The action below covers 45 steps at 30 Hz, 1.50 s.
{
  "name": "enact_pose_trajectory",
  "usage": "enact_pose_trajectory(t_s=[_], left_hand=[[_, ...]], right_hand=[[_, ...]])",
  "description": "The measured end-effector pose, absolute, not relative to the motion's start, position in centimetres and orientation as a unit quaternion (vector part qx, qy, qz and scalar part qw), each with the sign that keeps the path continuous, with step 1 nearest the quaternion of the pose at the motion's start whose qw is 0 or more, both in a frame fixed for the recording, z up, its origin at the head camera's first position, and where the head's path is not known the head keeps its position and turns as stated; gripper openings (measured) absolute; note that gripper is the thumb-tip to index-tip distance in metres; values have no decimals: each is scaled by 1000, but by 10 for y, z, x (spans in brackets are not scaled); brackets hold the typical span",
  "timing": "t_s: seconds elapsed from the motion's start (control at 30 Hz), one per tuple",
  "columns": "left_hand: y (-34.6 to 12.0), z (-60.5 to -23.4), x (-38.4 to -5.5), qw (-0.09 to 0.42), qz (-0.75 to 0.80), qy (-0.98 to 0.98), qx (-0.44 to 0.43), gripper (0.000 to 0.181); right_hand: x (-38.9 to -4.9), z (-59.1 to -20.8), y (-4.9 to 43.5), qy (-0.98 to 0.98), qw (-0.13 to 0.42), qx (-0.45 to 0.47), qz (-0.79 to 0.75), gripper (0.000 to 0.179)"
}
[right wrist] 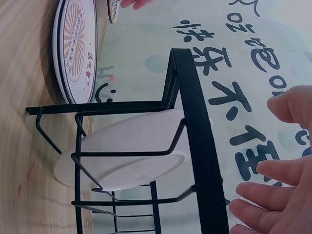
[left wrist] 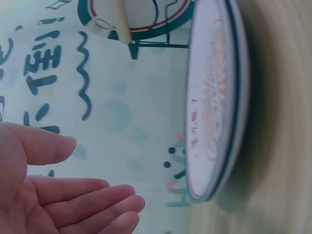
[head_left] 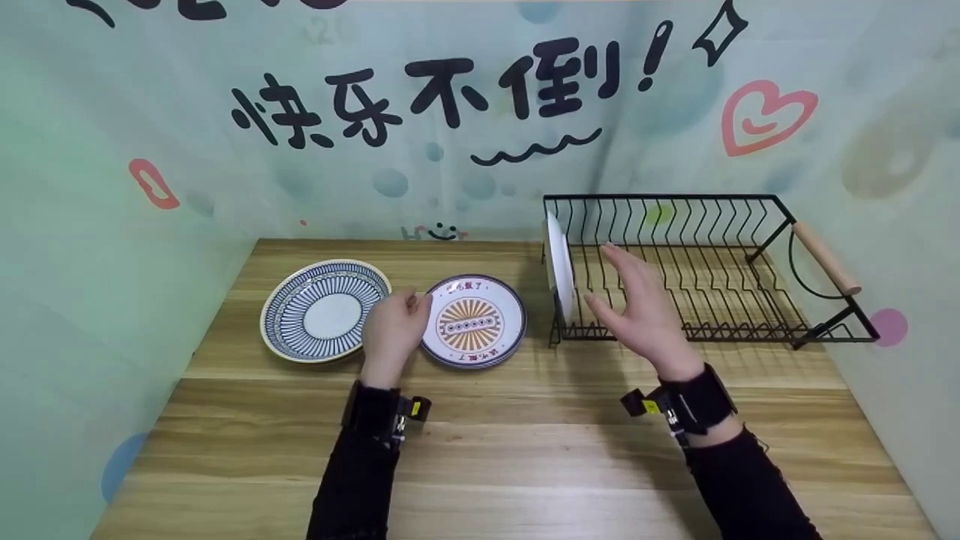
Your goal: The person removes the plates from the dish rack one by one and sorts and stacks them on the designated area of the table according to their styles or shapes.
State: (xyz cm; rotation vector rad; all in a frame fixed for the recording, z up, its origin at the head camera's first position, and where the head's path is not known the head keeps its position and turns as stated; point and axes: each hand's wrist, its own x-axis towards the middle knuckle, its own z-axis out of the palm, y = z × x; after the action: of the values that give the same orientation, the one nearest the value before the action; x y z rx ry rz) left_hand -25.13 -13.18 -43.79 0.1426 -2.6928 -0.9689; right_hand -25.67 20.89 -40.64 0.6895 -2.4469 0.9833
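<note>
My left hand [head_left: 395, 330] hovers between two sorts of dishes, fingers loosely extended and holding nothing. To its left lies a blue-striped dish [head_left: 331, 316], its right edge partly behind the hand. Close on the other side is a short stack of plates [head_left: 480, 322] with an orange sunburst; the stacked rims show in the left wrist view. My right hand [head_left: 643, 311], its thumb spread from the fingers, hangs empty over the left part of a black wire dish rack [head_left: 675, 330]. A white plate [right wrist: 131, 146] stands on edge in the rack's leftmost end.
The rack reaches toward the right wall and has a wooden handle [head_left: 825, 259] at that end. Behind the wooden table [head_left: 510, 450] hangs a pale printed backdrop [head_left: 450, 165]. Pale walls border the table on both sides.
</note>
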Motion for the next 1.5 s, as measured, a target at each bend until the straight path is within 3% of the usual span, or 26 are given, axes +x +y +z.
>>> enact_pose_trajectory(t_s=[0.37, 0.67, 1.07, 1.5], left_hand=[[-128, -432, -247, 192, -323, -926, 27, 40], [-127, -434, -247, 206, -326, -923, -5, 52], [-118, -434, -245, 190, -314, -930, -21, 61], [-108, -436, -244, 181, -303, -934, -50, 65]], right_hand=[[-259, -404, 199, -905, 160, 199, 339, 72], [-263, -406, 191, -906, 147, 189, 348, 72], [-265, -406, 181, -915, 99, 167, 353, 79], [-269, -408, 173, -928, 126, 170, 306, 71]])
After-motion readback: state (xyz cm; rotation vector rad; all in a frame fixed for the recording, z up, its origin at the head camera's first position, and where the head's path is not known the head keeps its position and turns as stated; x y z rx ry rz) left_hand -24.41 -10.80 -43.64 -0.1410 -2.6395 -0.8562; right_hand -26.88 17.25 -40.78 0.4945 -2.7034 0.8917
